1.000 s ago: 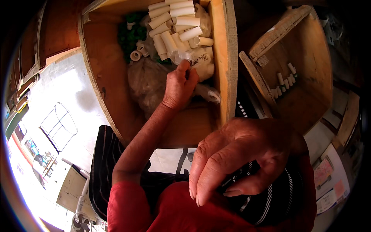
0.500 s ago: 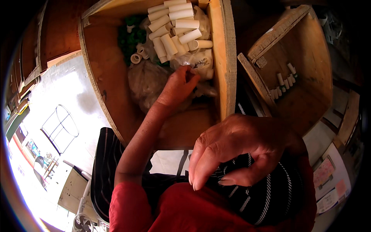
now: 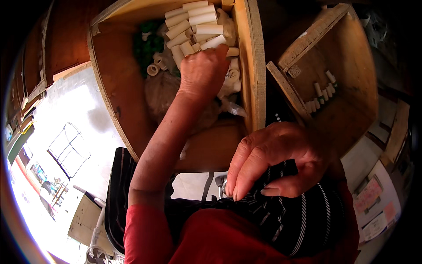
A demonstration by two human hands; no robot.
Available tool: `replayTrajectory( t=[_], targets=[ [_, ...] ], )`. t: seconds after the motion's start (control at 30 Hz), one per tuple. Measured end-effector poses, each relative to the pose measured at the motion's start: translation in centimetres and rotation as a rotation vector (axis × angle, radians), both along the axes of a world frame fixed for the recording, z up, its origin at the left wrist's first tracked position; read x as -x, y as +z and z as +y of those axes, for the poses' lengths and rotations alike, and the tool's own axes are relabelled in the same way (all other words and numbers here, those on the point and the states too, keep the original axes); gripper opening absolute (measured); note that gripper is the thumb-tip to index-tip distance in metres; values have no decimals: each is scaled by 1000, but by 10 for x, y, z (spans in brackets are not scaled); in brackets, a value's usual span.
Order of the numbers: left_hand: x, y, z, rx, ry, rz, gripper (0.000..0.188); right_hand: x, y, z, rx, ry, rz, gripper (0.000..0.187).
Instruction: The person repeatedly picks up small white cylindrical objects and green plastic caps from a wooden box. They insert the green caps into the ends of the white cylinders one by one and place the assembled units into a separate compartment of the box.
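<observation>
My left hand [image 3: 204,70] reaches into a wooden box [image 3: 257,70] and lies over a pile of short white plastic pipe pieces [image 3: 203,18]. Its fingers point down among the nearest pipes, mostly hidden by the back of the hand, so whether they grip one cannot be seen. Below the wrist lie crumpled clear plastic bags [image 3: 160,92]. Beside the pile are white ring-shaped fittings [image 3: 153,69] and a heap of green pieces [image 3: 147,48]. Above my lap hovers my right hand [image 3: 281,160], fingers loosely curved, thumb apart from them, nothing visible between.
A second wooden box [image 3: 356,83] stands tilted at the right, with several white pipes on green pieces [image 3: 323,92] inside. On the pale floor at left is a thin wire frame [image 3: 70,149]. Papers [image 3: 376,207] lie at the lower right.
My left hand has moved from the plastic bag farther up onto the white pipes. My right hand has shifted slightly up and to the right, fingers still curved.
</observation>
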State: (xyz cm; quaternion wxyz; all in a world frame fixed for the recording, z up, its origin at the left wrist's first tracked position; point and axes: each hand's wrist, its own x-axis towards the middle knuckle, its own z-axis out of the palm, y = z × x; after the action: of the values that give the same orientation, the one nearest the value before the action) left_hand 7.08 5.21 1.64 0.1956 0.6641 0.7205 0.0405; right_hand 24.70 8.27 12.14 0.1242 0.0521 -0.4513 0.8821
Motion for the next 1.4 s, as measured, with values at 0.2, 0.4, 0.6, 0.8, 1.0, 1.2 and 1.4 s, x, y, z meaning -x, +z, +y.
replayTrajectory(
  t=[0.2,0.4,0.6,0.8,1.0,1.2,1.4],
  targets=[
    [-8,-23,10,42,-115,107,17,-11,-2,0,27,-41,-28,28],
    [-2,-10,1,90,-5,101,20,-62,0,32,-65,-221,-240,26],
    [6,-1,-10,92,69,59,27,-185,-100,96,-283,-919,-1225,29],
    [5,-7,-8,-20,73,9,21,-318,-237,97,-1253,-730,-1671,32],
    [6,-6,-12,-79,95,-24,16,-337,-266,92,-1395,-697,-1708,34],
    [9,13,-25,-29,310,-270,16,-291,-241,86,-1185,-311,-2047,28],
    [2,17,-31,-131,435,-617,10,-271,-206,83,-907,-679,-1769,33]
  ],
)
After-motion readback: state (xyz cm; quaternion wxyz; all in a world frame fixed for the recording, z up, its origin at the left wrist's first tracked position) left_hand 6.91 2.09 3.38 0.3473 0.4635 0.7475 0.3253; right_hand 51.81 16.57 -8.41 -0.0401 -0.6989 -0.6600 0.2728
